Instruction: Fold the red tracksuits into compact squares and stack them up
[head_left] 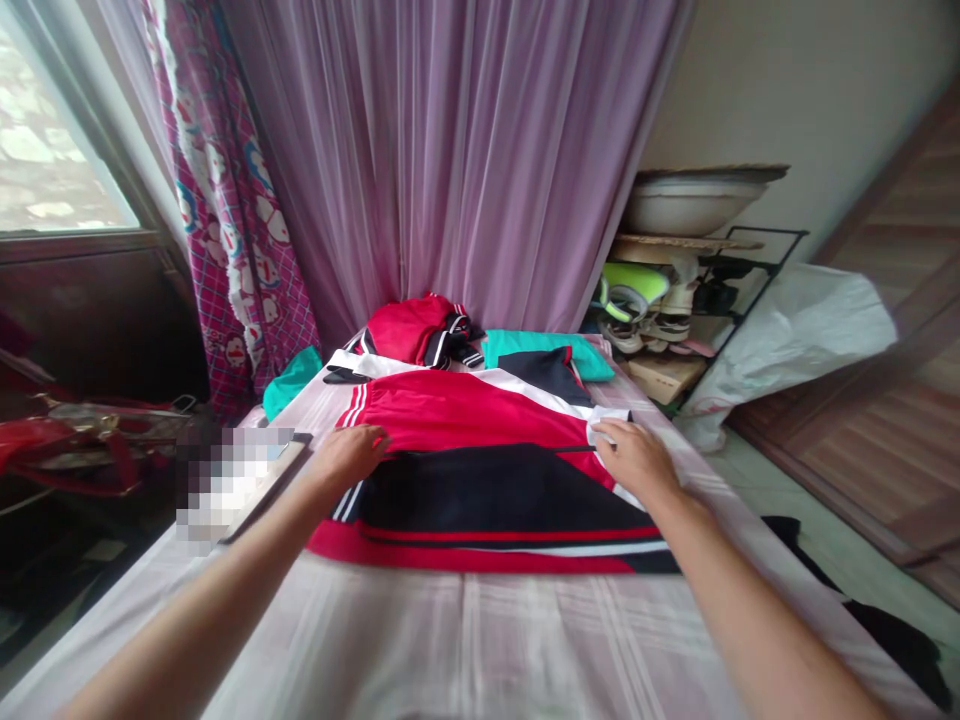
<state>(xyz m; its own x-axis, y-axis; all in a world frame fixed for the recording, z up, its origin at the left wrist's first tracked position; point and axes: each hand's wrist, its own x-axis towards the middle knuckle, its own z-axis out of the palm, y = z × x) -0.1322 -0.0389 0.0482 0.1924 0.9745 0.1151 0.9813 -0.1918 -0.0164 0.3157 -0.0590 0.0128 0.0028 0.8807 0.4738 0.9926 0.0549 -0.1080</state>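
Note:
A red, black and white track jacket (487,490) lies flat and partly folded in front of me, its black part turned toward me and striped bands at the left. My left hand (351,455) is at the jacket's left side, fingers curled in on the cloth near the striped band. At the right end, my right hand (636,462) grips the white edge between thumb and fingers. Both hands sit about level with the upper edge of the black part. Some fingertips are hard to make out.
Behind lie a bunched red garment (409,330) and a folded teal cloth (540,345). A pixelated flat item (240,480) rests on the bed's left side. Purple curtains (450,150) hang at the back. A shoe rack (675,310) and a white plastic bag (795,340) stand right.

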